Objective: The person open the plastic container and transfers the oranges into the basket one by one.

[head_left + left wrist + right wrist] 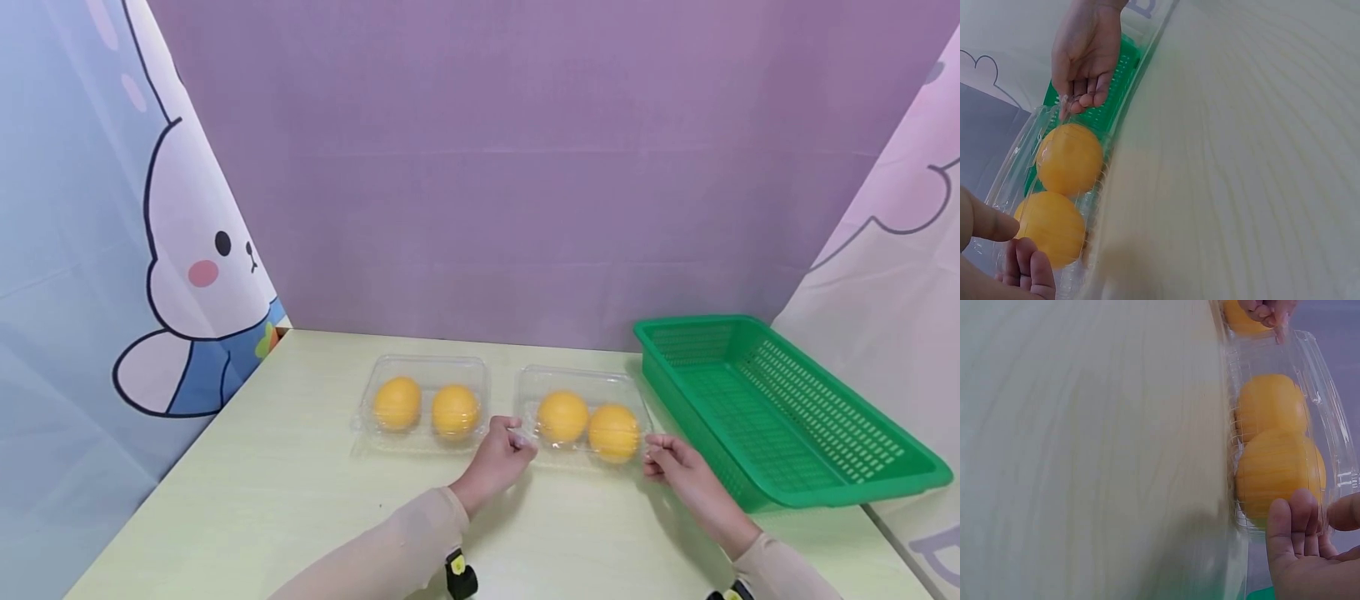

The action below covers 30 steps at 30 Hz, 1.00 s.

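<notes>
A clear plastic clamshell box [592,382] lies on the table with two round, orange-like yellow fruits, one on the left [562,417] and one on the right [614,433], under its plastic. My left hand [497,460] pinches the front left corner of this box. At its front right corner, my right hand [693,487] holds the edge between thumb and fingers, as the right wrist view shows around the box rim [1329,419]. To the left, a second clear box [431,363] holds two more such fruits; neither hand grips it.
A green plastic basket [757,433] with perforated sides stands at the right, close beside my right hand. The pale wooden table [300,467] extends to the left and front. Behind it hangs a purple cloth [480,183].
</notes>
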Each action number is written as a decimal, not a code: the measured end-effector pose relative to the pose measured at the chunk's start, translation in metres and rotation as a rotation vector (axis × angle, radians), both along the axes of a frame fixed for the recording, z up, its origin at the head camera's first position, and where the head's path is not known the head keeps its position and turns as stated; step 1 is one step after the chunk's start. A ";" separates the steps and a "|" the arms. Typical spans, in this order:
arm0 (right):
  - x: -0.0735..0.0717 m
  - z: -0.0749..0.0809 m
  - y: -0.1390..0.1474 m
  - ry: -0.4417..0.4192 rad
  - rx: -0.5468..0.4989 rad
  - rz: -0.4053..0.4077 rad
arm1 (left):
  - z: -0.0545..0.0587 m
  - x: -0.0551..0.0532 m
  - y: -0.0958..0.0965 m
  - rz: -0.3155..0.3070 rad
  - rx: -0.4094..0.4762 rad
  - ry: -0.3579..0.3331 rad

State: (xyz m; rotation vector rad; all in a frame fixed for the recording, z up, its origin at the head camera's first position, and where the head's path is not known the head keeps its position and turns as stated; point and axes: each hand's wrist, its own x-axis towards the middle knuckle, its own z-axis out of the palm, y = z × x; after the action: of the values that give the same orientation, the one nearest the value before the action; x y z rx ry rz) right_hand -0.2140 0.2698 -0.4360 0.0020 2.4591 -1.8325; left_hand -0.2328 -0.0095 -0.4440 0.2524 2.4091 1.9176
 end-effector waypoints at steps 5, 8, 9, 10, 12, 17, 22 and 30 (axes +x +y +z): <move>0.000 0.000 0.000 -0.001 0.001 0.000 | 0.001 0.000 0.001 0.005 0.020 -0.016; 0.000 0.000 0.000 -0.003 0.004 0.000 | 0.001 0.000 0.002 0.013 0.036 -0.014; 0.000 0.000 0.000 -0.003 0.004 0.001 | 0.001 0.000 0.003 0.015 0.043 -0.013; 0.000 -0.001 0.000 -0.002 0.005 0.002 | 0.001 0.000 0.003 0.017 0.049 -0.014; 0.000 0.000 0.000 -0.001 0.006 0.001 | 0.001 0.000 0.004 0.020 0.064 -0.017; 0.001 0.001 -0.001 0.004 0.010 0.001 | 0.001 0.000 0.005 0.021 0.071 -0.033; 0.001 0.001 -0.002 0.001 0.005 -0.001 | 0.001 0.000 0.004 0.022 0.069 -0.046; 0.001 0.000 -0.002 0.026 -0.002 0.010 | 0.002 -0.001 0.004 0.014 0.067 -0.070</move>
State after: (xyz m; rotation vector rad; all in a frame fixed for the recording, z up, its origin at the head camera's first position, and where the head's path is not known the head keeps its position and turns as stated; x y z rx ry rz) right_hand -0.2126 0.2678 -0.4357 -0.0345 2.4697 -1.8425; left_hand -0.2338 -0.0055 -0.4418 0.1688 2.3117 1.9806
